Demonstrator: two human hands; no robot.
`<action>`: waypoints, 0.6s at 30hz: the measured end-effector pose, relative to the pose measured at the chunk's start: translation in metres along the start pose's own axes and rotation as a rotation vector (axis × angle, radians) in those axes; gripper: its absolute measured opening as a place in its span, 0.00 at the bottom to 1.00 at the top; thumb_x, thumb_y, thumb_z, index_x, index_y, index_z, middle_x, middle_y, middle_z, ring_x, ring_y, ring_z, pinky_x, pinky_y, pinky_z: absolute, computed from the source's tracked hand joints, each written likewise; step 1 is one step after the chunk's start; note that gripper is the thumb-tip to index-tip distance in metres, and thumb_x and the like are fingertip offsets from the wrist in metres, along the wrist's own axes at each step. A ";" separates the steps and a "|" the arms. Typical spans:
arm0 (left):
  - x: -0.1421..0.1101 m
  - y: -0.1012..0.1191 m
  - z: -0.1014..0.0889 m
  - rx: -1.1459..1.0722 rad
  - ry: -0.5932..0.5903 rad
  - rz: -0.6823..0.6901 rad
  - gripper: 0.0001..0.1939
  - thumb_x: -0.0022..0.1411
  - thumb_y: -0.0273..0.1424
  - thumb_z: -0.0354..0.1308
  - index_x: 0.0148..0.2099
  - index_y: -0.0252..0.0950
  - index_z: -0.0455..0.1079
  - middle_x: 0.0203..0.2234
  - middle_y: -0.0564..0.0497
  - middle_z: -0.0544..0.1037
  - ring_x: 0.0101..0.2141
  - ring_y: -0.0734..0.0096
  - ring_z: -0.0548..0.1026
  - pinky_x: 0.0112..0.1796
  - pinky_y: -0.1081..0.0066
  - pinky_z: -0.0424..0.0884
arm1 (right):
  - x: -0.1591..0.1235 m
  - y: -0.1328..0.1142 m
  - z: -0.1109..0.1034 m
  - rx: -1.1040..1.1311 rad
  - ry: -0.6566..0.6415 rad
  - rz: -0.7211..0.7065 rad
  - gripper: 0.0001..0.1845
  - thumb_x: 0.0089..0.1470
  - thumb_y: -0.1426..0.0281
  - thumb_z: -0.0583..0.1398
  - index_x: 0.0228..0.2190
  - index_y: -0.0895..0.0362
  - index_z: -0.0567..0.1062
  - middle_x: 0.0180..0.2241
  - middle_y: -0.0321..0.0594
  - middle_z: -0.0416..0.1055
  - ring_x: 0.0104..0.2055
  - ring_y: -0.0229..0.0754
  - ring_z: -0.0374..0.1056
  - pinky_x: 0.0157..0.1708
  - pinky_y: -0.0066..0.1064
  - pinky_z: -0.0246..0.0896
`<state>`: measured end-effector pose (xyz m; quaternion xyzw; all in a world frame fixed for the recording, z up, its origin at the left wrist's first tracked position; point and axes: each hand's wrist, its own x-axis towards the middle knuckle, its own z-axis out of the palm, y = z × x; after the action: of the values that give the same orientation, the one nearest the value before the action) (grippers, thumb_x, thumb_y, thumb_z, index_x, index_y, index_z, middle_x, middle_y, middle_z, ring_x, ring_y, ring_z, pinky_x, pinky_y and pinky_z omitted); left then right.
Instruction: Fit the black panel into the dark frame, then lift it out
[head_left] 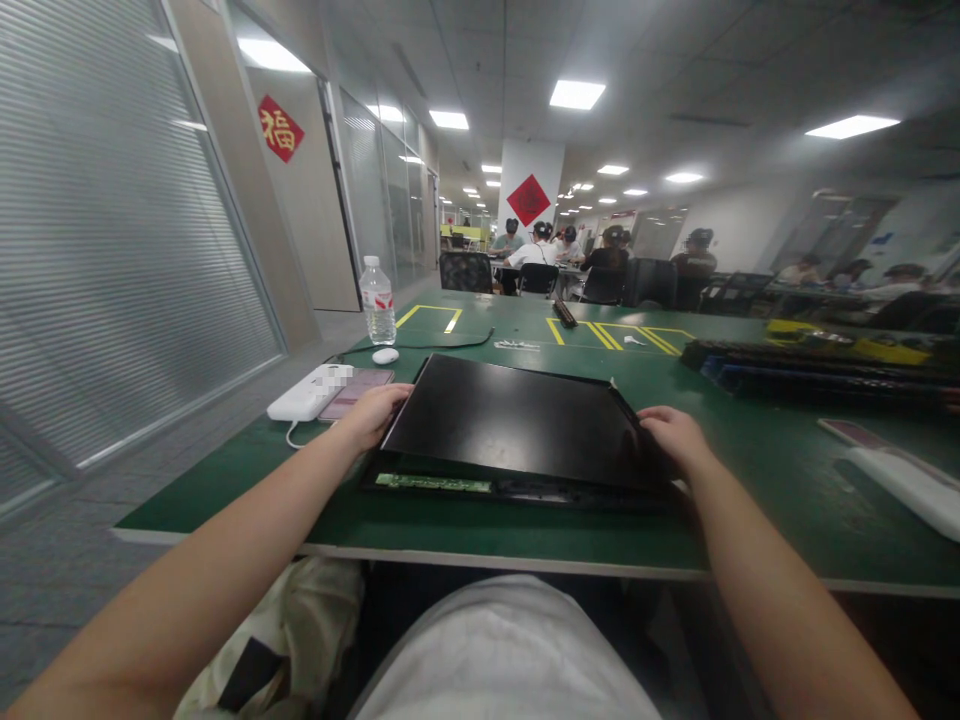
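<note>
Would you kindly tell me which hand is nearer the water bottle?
Left: the left hand is this side of the bottle; the right hand is farther off, to its right.

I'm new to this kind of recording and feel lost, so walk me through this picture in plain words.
There is no machine here: the two bare hands belong to a person, and the single picture comes from a camera worn on that person's head, looking forward and down. The left hand holds a glossy black panel by its left edge. The right hand is at the right edge; whether it grips the panel or the black frame beneath is hard to tell. A green strip shows along the frame's near side. On the green table, farther left, are a water bottle and a white box. Other people sit in the background.
</note>
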<state>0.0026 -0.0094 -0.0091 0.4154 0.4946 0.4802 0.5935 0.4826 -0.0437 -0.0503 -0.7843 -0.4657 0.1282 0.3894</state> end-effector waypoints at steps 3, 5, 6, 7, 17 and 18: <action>0.001 -0.001 0.000 0.003 -0.002 0.002 0.07 0.47 0.27 0.62 0.32 0.34 0.76 0.23 0.48 0.80 0.24 0.62 0.80 0.24 0.69 0.74 | 0.004 0.004 0.002 0.019 -0.009 0.000 0.14 0.44 0.70 0.62 0.35 0.55 0.82 0.31 0.40 0.79 0.33 0.44 0.73 0.34 0.31 0.65; 0.003 -0.003 -0.002 0.033 0.017 0.018 0.07 0.46 0.30 0.65 0.30 0.35 0.75 0.23 0.48 0.81 0.27 0.61 0.80 0.27 0.68 0.75 | 0.005 0.006 0.002 0.006 -0.002 -0.006 0.14 0.43 0.70 0.62 0.35 0.54 0.82 0.30 0.40 0.79 0.32 0.43 0.73 0.34 0.31 0.65; 0.004 -0.004 -0.003 0.062 0.039 0.041 0.08 0.45 0.32 0.67 0.30 0.35 0.75 0.24 0.48 0.81 0.28 0.60 0.80 0.28 0.68 0.75 | 0.005 0.006 0.002 -0.005 0.003 -0.010 0.14 0.43 0.70 0.62 0.35 0.54 0.82 0.30 0.40 0.79 0.32 0.43 0.73 0.34 0.31 0.65; 0.005 -0.006 -0.004 0.097 0.064 0.070 0.10 0.44 0.33 0.69 0.30 0.35 0.75 0.25 0.48 0.81 0.29 0.60 0.81 0.29 0.67 0.75 | 0.005 0.005 0.002 -0.012 0.005 -0.012 0.13 0.43 0.70 0.62 0.34 0.54 0.81 0.31 0.40 0.79 0.33 0.43 0.73 0.34 0.31 0.64; 0.000 -0.007 -0.009 0.243 0.013 0.106 0.29 0.31 0.38 0.77 0.39 0.32 0.79 0.30 0.44 0.84 0.31 0.56 0.81 0.33 0.63 0.75 | -0.004 -0.006 -0.002 -0.025 -0.008 0.015 0.11 0.45 0.72 0.62 0.34 0.55 0.81 0.33 0.41 0.79 0.37 0.44 0.73 0.38 0.31 0.63; 0.000 -0.007 -0.009 0.259 0.002 0.111 0.29 0.32 0.39 0.77 0.39 0.32 0.79 0.31 0.43 0.84 0.31 0.56 0.81 0.33 0.63 0.75 | -0.004 -0.007 -0.002 -0.024 -0.012 0.012 0.11 0.45 0.72 0.62 0.34 0.55 0.81 0.33 0.40 0.80 0.37 0.44 0.73 0.38 0.31 0.63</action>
<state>-0.0054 -0.0107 -0.0173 0.5146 0.5293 0.4447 0.5071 0.4773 -0.0457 -0.0450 -0.7910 -0.4646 0.1299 0.3763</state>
